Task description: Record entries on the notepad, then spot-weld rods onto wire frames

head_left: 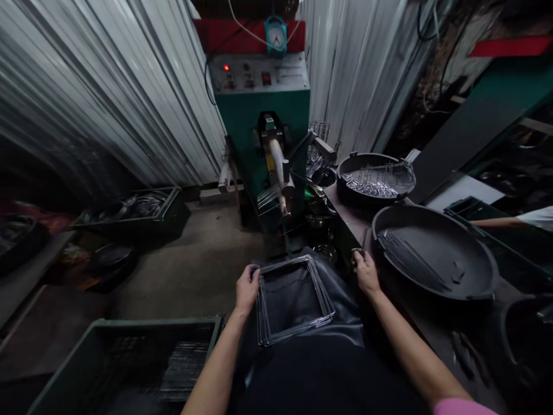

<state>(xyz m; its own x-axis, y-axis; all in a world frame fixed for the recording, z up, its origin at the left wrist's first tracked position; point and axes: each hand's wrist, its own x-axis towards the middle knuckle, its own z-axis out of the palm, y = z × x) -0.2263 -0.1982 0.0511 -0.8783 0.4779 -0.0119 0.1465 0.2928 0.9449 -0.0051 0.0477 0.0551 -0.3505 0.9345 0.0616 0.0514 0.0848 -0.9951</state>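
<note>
A loose stack of square metal wire frames [294, 335] lies across a black apron [345, 331] over my lap. My left hand [247, 290] is closed on the upper left corner of these frames. Off to their right, my right hand [367, 274] is curled beside the table edge, near a large round black tray [458, 230]. Its fingertips are dark, and whatever they may hold is too small to make out. Thin straight metal rods [410, 262] lie in that tray. Ahead stands a green machine [237, 109] with a pale projecting arm [277, 161].
A green crate [101, 325] at lower left contains stacked wire pieces [184, 369]. Behind the rod tray, another black tray [345, 187] holds bent wires [374, 183]. Another green bin [177, 210] sits near the corrugated wall [173, 86]. Another person's arm [496, 222] reaches in from the right.
</note>
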